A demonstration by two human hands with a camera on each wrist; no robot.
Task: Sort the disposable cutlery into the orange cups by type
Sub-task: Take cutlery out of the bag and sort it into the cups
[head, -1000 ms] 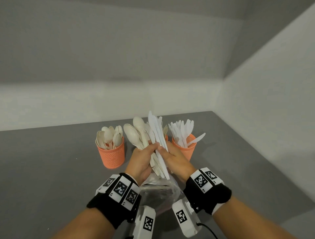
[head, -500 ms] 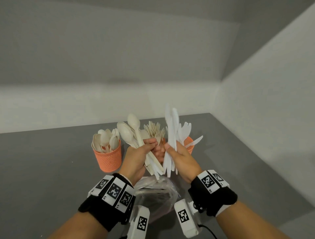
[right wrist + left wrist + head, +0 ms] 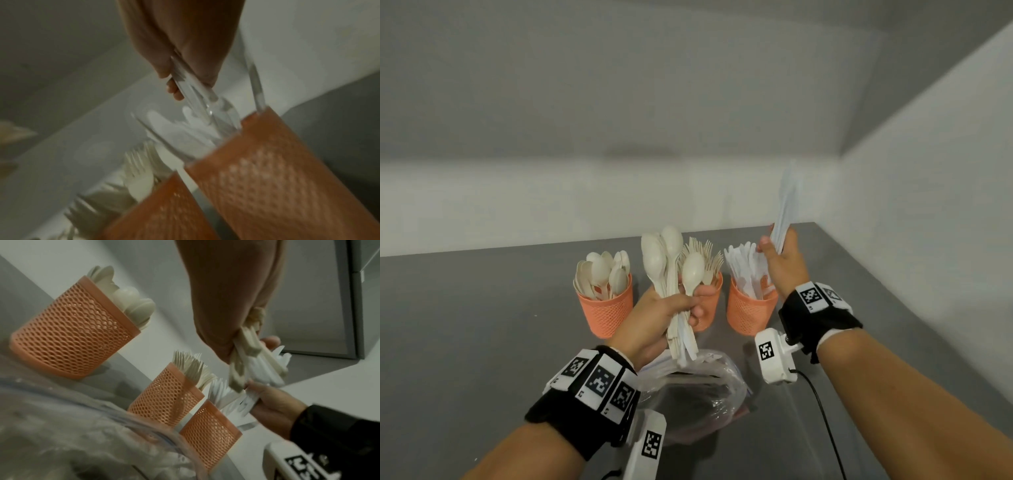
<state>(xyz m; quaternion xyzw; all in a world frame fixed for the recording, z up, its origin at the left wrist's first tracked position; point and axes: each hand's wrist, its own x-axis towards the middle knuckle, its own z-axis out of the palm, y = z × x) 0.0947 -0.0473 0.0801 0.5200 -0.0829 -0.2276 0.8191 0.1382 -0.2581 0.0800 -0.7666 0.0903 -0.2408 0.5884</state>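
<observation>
While the left hand [image 3: 654, 318] clutches a mixed bundle of cutlery [image 3: 674, 274] — cream spoons fanned upward, white handles poking out below the fist — the right hand [image 3: 782, 263] is up beside the right-most cup, fingers and thumb pinched round a slim stack of white knives [image 3: 786, 209] that points straight up. Three orange mesh cups stand in a row on the grey table [image 3: 465, 342]: the left cup [image 3: 604, 311] is packed with spoons, the middle cup [image 3: 709, 308], partly behind the left hand's fingers, bristles with forks, and the right cup [image 3: 750, 315] holds white knives. From the right wrist view the knife handles hang just over that cup's rim, blurred. Below the hands, near the person, a crumpled clear plastic bag [image 3: 698, 397] lies on the table.
</observation>
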